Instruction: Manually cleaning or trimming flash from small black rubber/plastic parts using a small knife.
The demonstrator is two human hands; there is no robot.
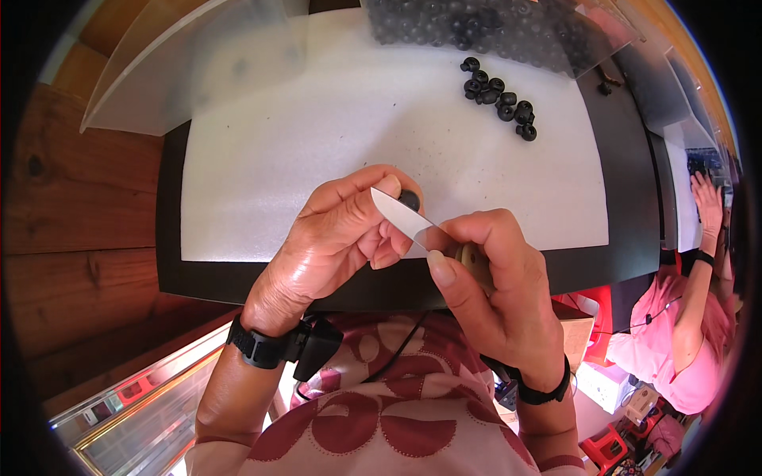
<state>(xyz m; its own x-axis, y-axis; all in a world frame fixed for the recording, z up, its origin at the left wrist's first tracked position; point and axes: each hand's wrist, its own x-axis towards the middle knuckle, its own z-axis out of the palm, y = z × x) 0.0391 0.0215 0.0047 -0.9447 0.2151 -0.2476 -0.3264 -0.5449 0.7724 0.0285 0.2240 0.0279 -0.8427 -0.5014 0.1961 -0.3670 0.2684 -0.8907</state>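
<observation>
My left hand [337,222] is closed on a small round black part [409,201], pinched between thumb and fingers. In my right hand [508,297] is a knife [402,217] with a pale handle, its blade pointing up and to the left. The blade lies across the front of the black part, close to my left thumb; whether its edge touches the part I cannot tell. Both hands are above the near edge of a white foam mat [302,135]. Further off on the mat lies a loose cluster of similar black parts [506,111], some showing holes.
A clear bin [444,28] full of black parts stands at the back. Another translucent bin [167,75] stands at the back left. The mat lies on a black tabletop [619,174]. At the right, a co-worker in a pink top [663,341] reaches over another work surface.
</observation>
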